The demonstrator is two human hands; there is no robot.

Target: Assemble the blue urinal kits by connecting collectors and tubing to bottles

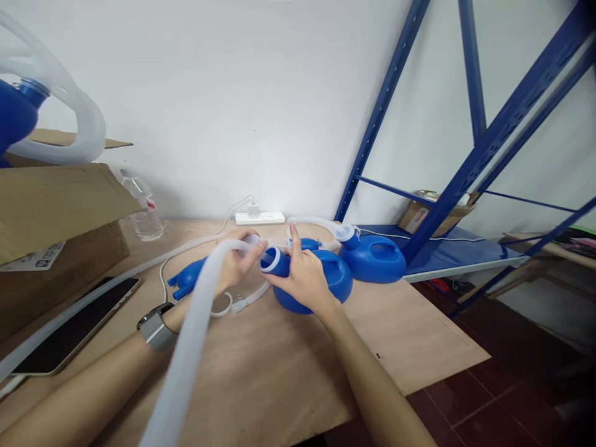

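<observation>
My left hand (239,257) is closed around the end of a translucent white hose (198,323), whose length curves down toward the bottom of the view. That end is at the open mouth of a blue plastic bottle (336,282) with a moulded handle; whether it touches the rim I cannot tell. My right hand (305,276) grips the bottle's neck, index finger pointing up. A blue hand-pump-like part (190,277) lies left of my left hand. Below the hands rests a thin white tube (246,303) with a clip.
Another blue bottle (375,259) with a hose fitted stands right. At the left are a cardboard box (60,217), a water bottle (145,211) and a phone (79,326). A power strip (259,218) lies by the wall. A blue metal rack (386,112) rises at the right.
</observation>
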